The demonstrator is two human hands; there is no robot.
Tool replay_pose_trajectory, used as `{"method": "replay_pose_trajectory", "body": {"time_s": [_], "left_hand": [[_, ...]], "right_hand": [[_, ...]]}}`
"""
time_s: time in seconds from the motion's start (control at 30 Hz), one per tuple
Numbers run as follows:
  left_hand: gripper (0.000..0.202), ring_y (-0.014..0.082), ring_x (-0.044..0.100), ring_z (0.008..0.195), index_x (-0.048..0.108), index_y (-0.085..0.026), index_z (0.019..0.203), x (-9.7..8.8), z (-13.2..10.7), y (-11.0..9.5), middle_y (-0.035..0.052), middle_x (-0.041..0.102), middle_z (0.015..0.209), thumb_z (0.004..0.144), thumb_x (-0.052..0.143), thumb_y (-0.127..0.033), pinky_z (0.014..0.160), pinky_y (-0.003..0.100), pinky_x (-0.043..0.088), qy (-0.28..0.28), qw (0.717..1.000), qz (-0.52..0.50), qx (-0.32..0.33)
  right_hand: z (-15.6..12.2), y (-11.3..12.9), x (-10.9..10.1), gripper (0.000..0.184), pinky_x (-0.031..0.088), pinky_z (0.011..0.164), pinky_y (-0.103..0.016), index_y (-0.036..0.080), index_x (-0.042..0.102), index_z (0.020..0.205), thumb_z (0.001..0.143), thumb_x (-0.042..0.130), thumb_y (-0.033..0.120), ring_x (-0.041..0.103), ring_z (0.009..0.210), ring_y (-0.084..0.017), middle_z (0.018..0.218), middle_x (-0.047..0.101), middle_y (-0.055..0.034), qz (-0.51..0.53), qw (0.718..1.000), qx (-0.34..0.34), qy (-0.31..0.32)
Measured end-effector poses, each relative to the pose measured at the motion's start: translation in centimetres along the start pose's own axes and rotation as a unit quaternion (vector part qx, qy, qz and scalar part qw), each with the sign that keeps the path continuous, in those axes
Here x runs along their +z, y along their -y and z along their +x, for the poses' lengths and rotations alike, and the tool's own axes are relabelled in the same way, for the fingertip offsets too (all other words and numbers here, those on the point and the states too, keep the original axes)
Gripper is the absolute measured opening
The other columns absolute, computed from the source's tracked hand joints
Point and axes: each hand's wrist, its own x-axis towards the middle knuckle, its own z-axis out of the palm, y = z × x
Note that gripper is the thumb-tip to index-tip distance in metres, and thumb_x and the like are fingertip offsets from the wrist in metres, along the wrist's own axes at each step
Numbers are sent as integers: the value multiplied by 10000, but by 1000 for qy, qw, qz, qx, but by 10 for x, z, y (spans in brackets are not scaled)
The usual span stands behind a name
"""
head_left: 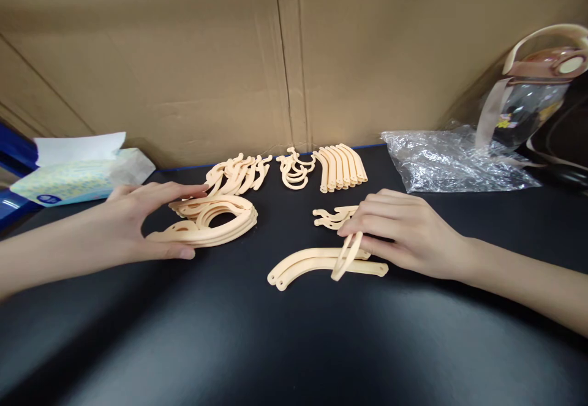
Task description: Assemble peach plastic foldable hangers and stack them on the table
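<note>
On the left of the black table lies a stack of folded beige plastic hangers [229,234]. My left hand [133,219] is around its left end, thumb along the near side and fingers stretched past the far side; whether they press on it I cannot tell. My right hand [404,231] pinches a thin, curved beige hook [348,258], which dangles from the fingertips. Below that hook are two long curved hanger arms [307,262], side by side. Smaller beige pieces [333,217] lie just behind them, partly hidden by my right fingers.
Along the back are more beige parts: curved arms with stubs [239,172], several hooks [294,168] and a row of hanger arms [340,167]. A tissue pack [87,173] is at left. A clear plastic bag [450,161] and a bottle [528,100] stand right, before a cardboard wall [206,57].
</note>
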Motion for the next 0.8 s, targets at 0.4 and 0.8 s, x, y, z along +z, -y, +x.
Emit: {"method": "replay_pose_trajectory", "body": {"time_s": [0.4,0.8], "left_hand": [[917,396,475,1246,437,-326,1471,0,-2,4,41,555,1442,686,683,-730,1054,505,360,13,999,-8,-34],[948,412,463,1267,431,-323,1481,-1,-1,5,57,545,1456,677,680,-758,1049,508,379,16,999,4,-37]], "right_hand": [[1,-1,1,203,424,707,-283,177,666,1006,1039,476,240,580,730,-150,860,720,-25,-7,1000,-8,-5],[1,1,1,207,455,691,-304,191,608,958,1022,412,195,619,717,-168,840,713,-51,-4,1000,6,-24]]}}
